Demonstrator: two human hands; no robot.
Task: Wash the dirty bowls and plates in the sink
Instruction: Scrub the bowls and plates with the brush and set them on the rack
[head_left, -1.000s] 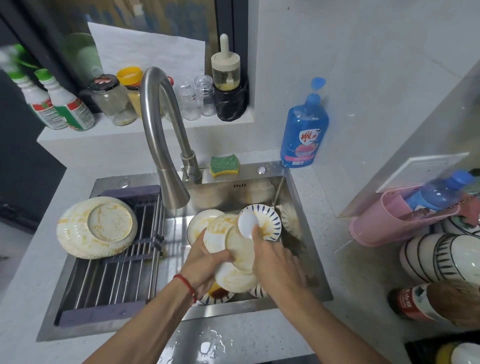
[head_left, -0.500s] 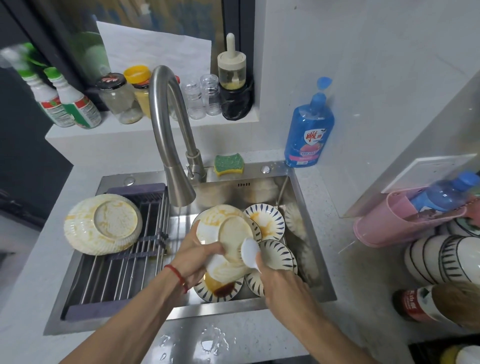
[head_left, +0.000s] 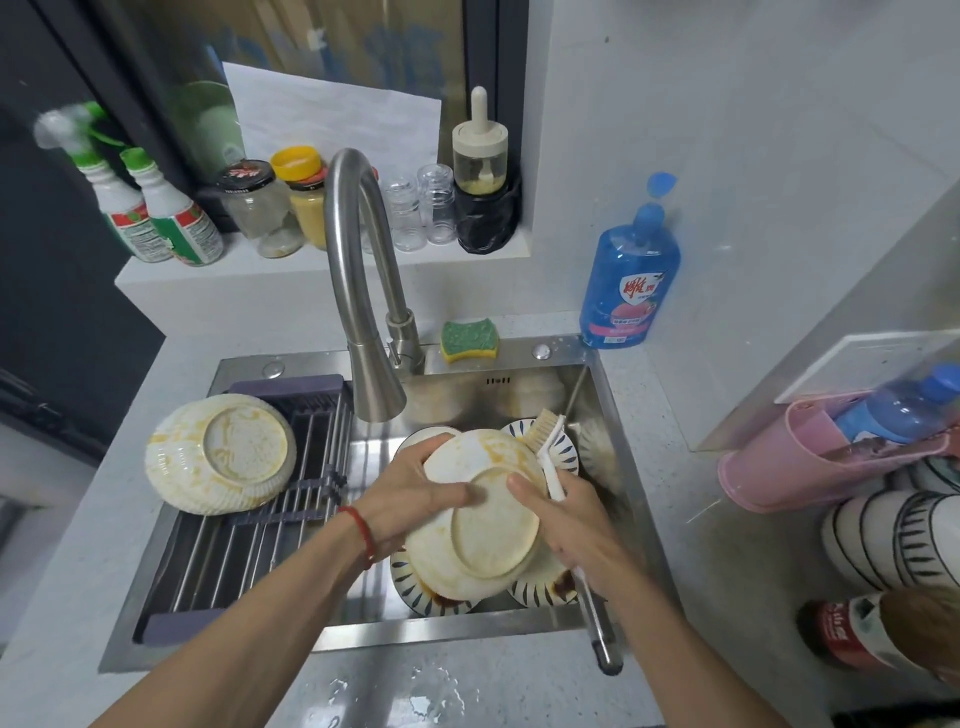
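blue soap bottle (head_left: 629, 275): red-white label, characters illegible | green-capped bottles (head_left: 156, 218): print unreadable

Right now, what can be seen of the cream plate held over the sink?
The round cream plate looks ceramic or plastic, streaked with yellow-orange residue. Its underside with a raised foot ring faces the camera, tilted above the steel sink and patterned dishes. The left hand grips its left rim; the right hand, gripping a white brush, touches its base with a finger.

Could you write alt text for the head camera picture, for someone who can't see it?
Over a steel sink, a person's left hand holds a stained cream plate bottom-up while the right hand grips a white dish brush. Patterned dirty dishes lie below.
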